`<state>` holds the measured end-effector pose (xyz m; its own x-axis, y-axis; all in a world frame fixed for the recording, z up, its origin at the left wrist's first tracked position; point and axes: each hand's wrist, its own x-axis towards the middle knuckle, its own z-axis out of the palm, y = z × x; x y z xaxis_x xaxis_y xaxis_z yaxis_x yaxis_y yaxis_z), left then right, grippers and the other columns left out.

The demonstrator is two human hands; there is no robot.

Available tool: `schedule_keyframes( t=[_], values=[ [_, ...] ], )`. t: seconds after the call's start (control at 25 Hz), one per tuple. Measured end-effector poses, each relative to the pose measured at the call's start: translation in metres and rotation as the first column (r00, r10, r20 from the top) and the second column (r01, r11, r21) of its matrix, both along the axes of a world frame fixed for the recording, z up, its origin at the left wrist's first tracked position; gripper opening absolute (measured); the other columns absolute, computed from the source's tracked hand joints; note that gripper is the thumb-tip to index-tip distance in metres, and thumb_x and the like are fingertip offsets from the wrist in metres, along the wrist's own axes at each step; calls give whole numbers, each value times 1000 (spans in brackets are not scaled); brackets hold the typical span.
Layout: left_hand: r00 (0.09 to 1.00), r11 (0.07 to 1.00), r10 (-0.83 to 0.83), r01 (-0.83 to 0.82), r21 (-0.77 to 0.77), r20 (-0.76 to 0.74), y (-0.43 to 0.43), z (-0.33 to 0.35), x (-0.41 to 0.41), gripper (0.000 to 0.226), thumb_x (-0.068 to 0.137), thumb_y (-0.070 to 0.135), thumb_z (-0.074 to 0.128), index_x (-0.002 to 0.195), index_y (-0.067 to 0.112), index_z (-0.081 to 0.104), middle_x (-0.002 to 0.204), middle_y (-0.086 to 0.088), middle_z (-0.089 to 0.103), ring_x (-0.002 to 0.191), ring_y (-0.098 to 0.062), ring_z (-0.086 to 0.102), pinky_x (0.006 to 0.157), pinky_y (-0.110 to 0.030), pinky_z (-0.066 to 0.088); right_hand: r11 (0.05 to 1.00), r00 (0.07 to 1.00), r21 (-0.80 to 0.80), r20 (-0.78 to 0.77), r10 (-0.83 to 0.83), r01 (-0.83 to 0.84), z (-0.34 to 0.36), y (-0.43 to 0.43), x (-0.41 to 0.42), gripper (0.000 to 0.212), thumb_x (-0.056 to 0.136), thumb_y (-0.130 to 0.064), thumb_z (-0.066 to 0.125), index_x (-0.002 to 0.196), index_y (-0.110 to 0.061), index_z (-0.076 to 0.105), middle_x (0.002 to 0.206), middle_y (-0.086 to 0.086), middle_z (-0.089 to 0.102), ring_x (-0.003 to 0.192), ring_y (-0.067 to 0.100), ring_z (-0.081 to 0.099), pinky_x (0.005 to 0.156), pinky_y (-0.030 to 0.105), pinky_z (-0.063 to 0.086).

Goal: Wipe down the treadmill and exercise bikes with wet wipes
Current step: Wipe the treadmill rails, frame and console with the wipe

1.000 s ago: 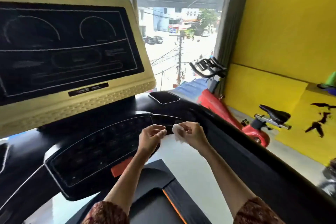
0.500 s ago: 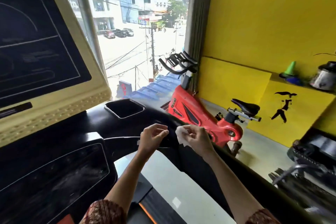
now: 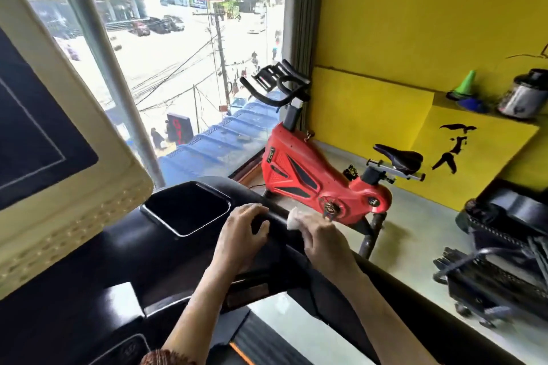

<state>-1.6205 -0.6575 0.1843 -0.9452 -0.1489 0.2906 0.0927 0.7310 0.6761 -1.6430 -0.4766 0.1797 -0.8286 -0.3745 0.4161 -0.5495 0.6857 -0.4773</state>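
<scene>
Brings both hands down from mid-air onto the treadmill's black handrail, with the view swung right. Curls the left hand over the handrail beside the cup recess, gripping it. Clasps a small, crumpled white wet wipe in the right hand, pressing it onto the handrail just right of the left hand, showing only 1 corner past the fingers. Faces 1 red exercise bike by the window.
</scene>
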Motion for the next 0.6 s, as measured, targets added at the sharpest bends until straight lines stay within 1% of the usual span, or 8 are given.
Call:
schedule_keyframes(
  t=[0.08,0.16,0.24,0.32,0.36,0.44,0.52,0.6],
  values=[
    [998,990,-55,59,-129,36,-9,-12,-7,36,82,12,64,117,5,66,131,-14,59,126,-29,51,108,-28,31,988,1000,151,-13,22,-20,-20,-9,5,35,89,-14,48,119,-7,65,124,9,64,114,27,61,94,38,51],
    [992,981,-100,111,-161,72,-12,-23,-11,46,84,18,53,127,3,59,141,-18,48,135,-34,40,113,-38,21,982,1000,190,-11,6,-4,-25,-19,0,39,94,-24,43,121,-7,65,126,10,63,117,23,59,100,35,45],
    [983,977,-145,160,-142,111,-14,-25,-13,50,89,22,44,136,5,50,149,-14,37,142,-30,28,114,-31,9,988,983,156,177,-40,12,-8,-37,-15,35,99,-26,44,121,-8,63,128,11,62,119,26,57,101,29,41],
    [982,975,-164,175,-139,89,-14,-26,-16,47,96,20,43,142,8,43,153,-9,29,146,-24,19,114,-26,1,979,960,196,255,-114,65,-4,-50,-35,31,101,-26,43,122,-9,58,117,14,66,109,31,60,87,35,44],
    [984,975,-161,172,-143,81,-13,-28,-16,47,97,20,43,142,8,43,153,-9,29,145,-25,19,114,-27,2,972,956,219,257,-145,89,-2,-52,-34,31,101,-26,43,123,-10,56,114,14,67,106,32,61,82,37,46],
    [985,974,-157,166,-152,69,-11,-33,-16,49,91,20,44,137,4,48,149,-16,36,142,-32,25,113,-37,8,970,975,206,157,-160,126,-2,-39,-10,37,98,-25,41,127,-11,58,121,7,66,112,24,61,88,36,52],
    [985,975,-166,172,-143,54,-6,-37,-15,50,87,20,48,133,1,53,144,-20,42,138,-32,25,110,-44,13,966,975,172,82,-208,192,-11,-5,28,41,92,-21,44,128,-11,60,129,2,62,120,14,56,101,27,45],
    [976,965,-212,217,-150,49,1,-39,-14,50,88,22,47,132,-1,53,143,-20,43,135,-29,24,109,-45,16,944,944,125,94,-317,305,-15,21,54,40,86,-13,53,124,-8,63,129,3,61,122,12,54,105,19,36]
  ],
)
